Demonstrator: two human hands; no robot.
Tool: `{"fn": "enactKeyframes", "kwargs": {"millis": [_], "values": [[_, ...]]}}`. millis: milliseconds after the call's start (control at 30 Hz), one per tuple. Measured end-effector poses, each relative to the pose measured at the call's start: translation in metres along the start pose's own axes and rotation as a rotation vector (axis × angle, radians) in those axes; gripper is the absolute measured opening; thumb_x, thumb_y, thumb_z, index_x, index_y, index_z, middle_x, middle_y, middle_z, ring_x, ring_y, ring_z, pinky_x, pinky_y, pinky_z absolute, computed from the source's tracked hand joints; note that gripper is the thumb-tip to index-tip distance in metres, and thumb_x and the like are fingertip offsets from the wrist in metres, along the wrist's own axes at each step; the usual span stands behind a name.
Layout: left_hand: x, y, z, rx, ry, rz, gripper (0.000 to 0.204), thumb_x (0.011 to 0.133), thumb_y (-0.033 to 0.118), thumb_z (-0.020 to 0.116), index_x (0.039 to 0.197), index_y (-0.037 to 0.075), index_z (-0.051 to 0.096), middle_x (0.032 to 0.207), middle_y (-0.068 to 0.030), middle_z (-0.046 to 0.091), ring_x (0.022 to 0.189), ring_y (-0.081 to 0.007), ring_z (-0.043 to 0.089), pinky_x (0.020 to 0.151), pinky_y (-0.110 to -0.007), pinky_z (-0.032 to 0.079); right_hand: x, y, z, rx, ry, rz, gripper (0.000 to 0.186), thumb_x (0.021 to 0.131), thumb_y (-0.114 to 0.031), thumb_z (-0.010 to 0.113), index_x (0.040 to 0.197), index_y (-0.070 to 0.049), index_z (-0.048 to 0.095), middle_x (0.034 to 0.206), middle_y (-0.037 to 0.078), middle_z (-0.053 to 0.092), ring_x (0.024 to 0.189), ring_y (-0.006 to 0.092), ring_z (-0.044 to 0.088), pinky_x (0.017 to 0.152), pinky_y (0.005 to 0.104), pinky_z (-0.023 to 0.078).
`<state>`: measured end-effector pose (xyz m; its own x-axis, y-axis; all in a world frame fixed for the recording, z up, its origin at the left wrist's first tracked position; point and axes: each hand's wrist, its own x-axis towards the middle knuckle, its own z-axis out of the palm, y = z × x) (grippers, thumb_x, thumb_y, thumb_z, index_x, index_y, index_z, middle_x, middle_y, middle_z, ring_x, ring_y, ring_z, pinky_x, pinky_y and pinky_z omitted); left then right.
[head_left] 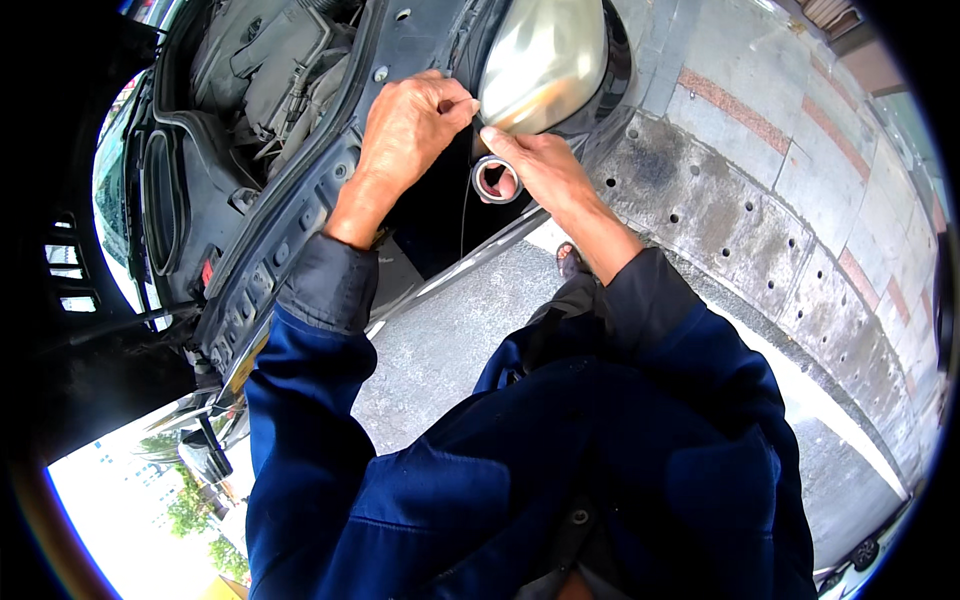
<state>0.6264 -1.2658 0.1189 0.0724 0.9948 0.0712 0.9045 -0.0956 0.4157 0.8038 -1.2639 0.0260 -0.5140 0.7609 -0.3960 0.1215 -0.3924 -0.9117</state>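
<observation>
My left hand [415, 130] is pinched at the left edge of a cloudy, yellowed headlight [545, 60]; whatever lies between its fingertips is too small to make out. My right hand [545, 175] holds a tape roll [497, 160] with fingers through or behind its ring, its thumb near the headlight's lower edge. Both hands are over the dark bodywork [420, 225] of a car's front corner, close together but apart.
The open engine bay [260, 90] is at upper left, with a metal front rail [270, 270] below it. A pale paved sidewalk [740, 170] with a perforated stone edge [720, 220] runs along the right. My sandalled foot [567, 258] shows on the asphalt.
</observation>
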Motion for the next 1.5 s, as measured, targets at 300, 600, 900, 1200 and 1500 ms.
{"fn": "enactKeyframes", "kwargs": {"millis": [300, 600, 900, 1200, 1500], "values": [[0.007, 0.001, 0.001, -0.027, -0.096, -0.162, 0.024, 0.093, 0.020, 0.074, 0.086, -0.001, 0.070, 0.068, -0.0100, 0.062, 0.062, -0.0135, 0.050, 0.061, -0.036, 0.045, 0.017, 0.017, 0.010, 0.207, -0.075, 0.087, 0.052, 0.100, -0.051, 0.066, 0.090, -0.002, 0.076, 0.064, 0.002, 0.067, 0.058, 0.0098, 0.063, 0.055, 0.0277, 0.049], [0.018, 0.008, 0.000, 0.297, -0.175, -0.157, 0.026, 0.091, 0.026, 0.069, 0.084, 0.000, 0.072, 0.079, -0.0202, 0.072, 0.079, -0.0419, 0.070, 0.073, -0.050, 0.054, 0.007, 0.002, 0.012, 0.263, -0.109, 0.140, 0.058, 0.099, -0.052, 0.068, 0.090, 0.005, 0.074, 0.064, 0.005, 0.064, 0.055, 0.0118, 0.062, 0.051, 0.0288, 0.057], [0.004, 0.017, -0.001, 0.309, 0.079, 0.013, 0.018, 0.091, 0.021, 0.076, 0.091, 0.003, 0.074, 0.090, -0.0120, 0.072, 0.079, -0.0331, 0.070, 0.071, -0.042, 0.054, 0.013, 0.005, 0.006, 0.238, -0.147, 0.142, 0.058, 0.098, -0.052, 0.069, 0.083, 0.003, 0.075, 0.063, 0.006, 0.066, 0.058, 0.0149, 0.067, 0.052, 0.0286, 0.056], [-0.004, 0.021, 0.010, 0.146, -0.042, -0.168, 0.022, 0.089, 0.018, 0.080, 0.099, 0.000, 0.075, 0.083, -0.0133, 0.073, 0.073, -0.0224, 0.069, 0.071, -0.035, 0.055, 0.012, 0.011, 0.008, 0.251, -0.087, 0.061, 0.053, 0.099, -0.046, 0.070, 0.095, 0.006, 0.075, 0.078, 0.008, 0.073, 0.065, 0.0135, 0.070, 0.060, 0.0281, 0.057], [-0.003, 0.013, 0.013, 0.171, -0.101, -0.133, 0.022, 0.090, 0.018, 0.079, 0.096, -0.001, 0.070, 0.081, -0.0122, 0.074, 0.074, -0.0208, 0.070, 0.071, -0.035, 0.055, -0.021, 0.038, 0.014, 0.460, -0.020, 0.014, 0.052, 0.101, -0.047, 0.067, 0.096, 0.005, 0.075, 0.078, 0.007, 0.072, 0.073, 0.0150, 0.072, 0.069, 0.0283, 0.063]]}}
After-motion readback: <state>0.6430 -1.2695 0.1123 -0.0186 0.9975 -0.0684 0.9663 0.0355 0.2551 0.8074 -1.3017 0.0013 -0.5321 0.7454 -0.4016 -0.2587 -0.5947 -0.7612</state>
